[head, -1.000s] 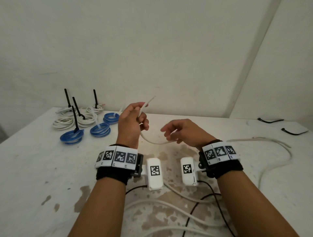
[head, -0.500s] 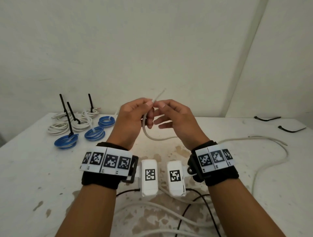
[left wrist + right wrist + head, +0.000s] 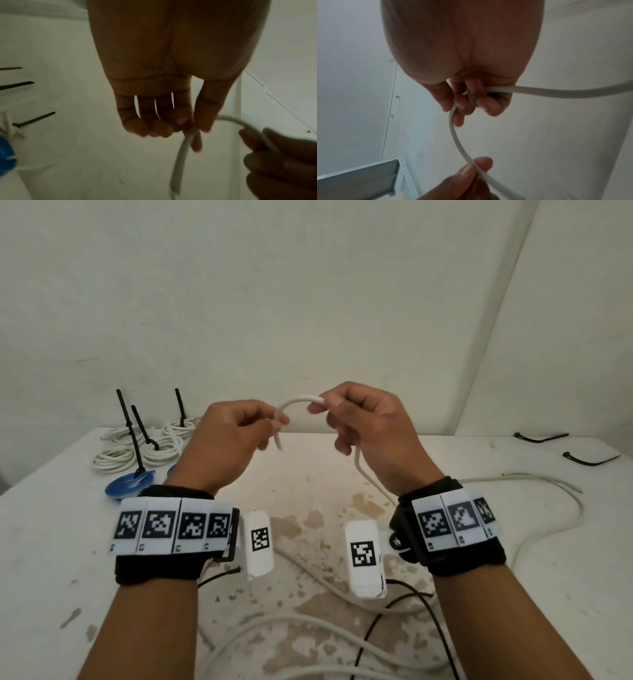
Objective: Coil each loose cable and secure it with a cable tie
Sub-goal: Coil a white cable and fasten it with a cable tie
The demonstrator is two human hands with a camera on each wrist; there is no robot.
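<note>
A loose white cable (image 3: 297, 401) arches between my two hands above the table. My left hand (image 3: 239, 433) pinches it near its free end, which points down below the fingers; the left wrist view shows the cable (image 3: 181, 152) held between thumb and curled fingers. My right hand (image 3: 356, 416) grips the cable (image 3: 455, 135) a short way along. From there it drops under my right wrist and trails over the table (image 3: 308, 481) in long loops (image 3: 548, 522) to the right.
Several tied coils sit at the back left: white ones (image 3: 144, 446) and blue ones (image 3: 125, 486), with black cable tie tails (image 3: 128, 426) standing up. Two loose black cable ties (image 3: 539, 437) lie at the far right. A thin black wire (image 3: 394, 611) runs near the front edge.
The hands rose, met, then drew apart. The cable section between them, which hung in a downward curve, now arches upward, and the free end points down instead of up.
</note>
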